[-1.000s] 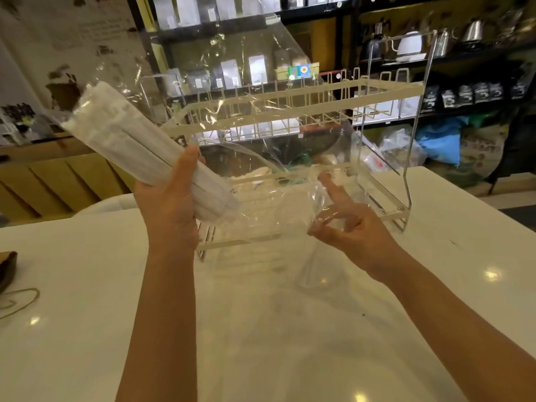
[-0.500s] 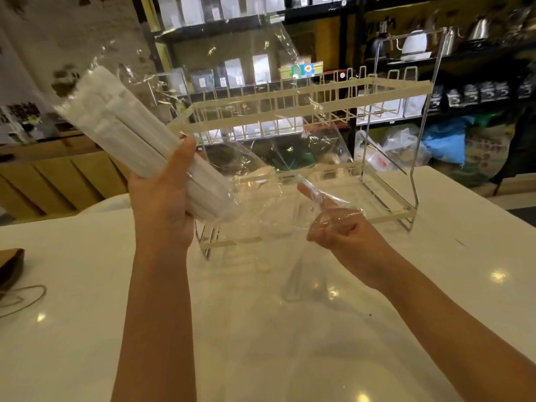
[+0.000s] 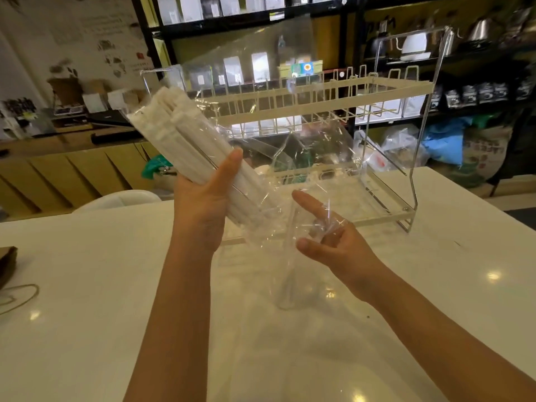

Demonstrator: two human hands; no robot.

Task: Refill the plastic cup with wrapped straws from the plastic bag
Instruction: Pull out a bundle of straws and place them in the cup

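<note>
Landmark: the wire rack (image 3: 319, 91) standing on the white counter (image 3: 72, 329).

Nearest you, in front of the rack, your right hand (image 3: 327, 242) is raised over the counter. Forefinger stretched out, other fingers loosely curled, thumb apart. Crinkled film of the clear plastic bag (image 3: 290, 158) drapes across those fingers; whether they actually pinch it, cannot tell.

Just left of that, in front of the rack's left end, your left hand (image 3: 206, 204) is wrapped around the bundle of wrapped straws (image 3: 179, 134), thumb laid along its upper side. The bundle sits inside the bag and tilts up and to the left, its top end level with the rack's upper tier. The loose, empty part of the bag billows up in front of the rack, reaching above that tier.

No plastic cup that can be made out for certain.

Behind the rack: dark shelving (image 3: 261, 21) with pale pouches, kettles (image 3: 481, 29) to the right.
</note>
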